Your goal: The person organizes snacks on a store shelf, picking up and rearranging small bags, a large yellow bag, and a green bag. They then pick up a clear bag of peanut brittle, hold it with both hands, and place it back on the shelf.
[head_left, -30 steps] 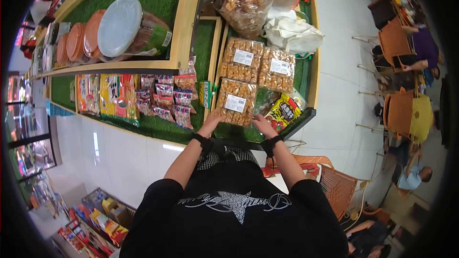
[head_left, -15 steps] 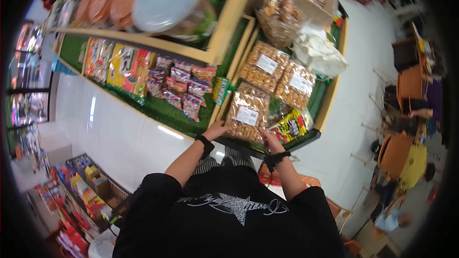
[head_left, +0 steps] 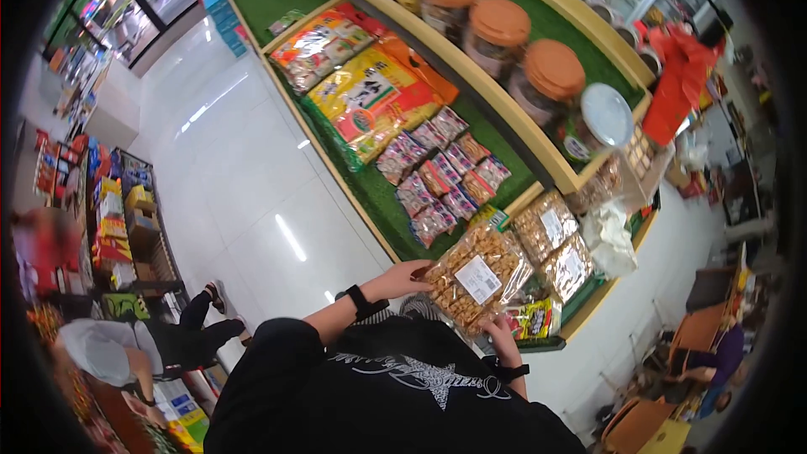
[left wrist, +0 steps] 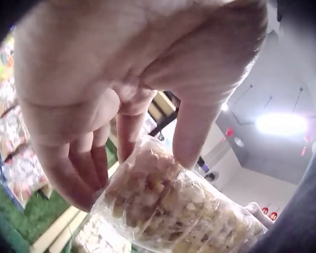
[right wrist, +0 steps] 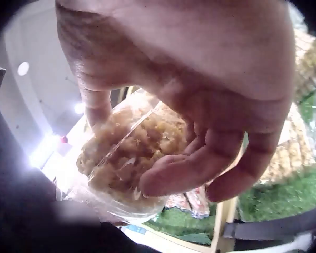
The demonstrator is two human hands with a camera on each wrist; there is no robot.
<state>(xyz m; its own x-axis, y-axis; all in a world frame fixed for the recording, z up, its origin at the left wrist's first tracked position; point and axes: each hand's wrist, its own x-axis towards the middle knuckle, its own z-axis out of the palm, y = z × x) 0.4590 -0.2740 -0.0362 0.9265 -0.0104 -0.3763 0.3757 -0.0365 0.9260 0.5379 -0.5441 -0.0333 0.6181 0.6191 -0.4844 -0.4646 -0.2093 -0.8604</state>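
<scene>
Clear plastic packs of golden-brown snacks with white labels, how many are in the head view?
3: one pack held between the left hand and right hand, a second pack and a third pack side by side on the green-lined wooden display. Others may be hidden underneath.

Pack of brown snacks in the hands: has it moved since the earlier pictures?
Yes: in the head view, the pack has shifted left over the wooden divider, hiding its front part, which showed beside the pack before.
</scene>
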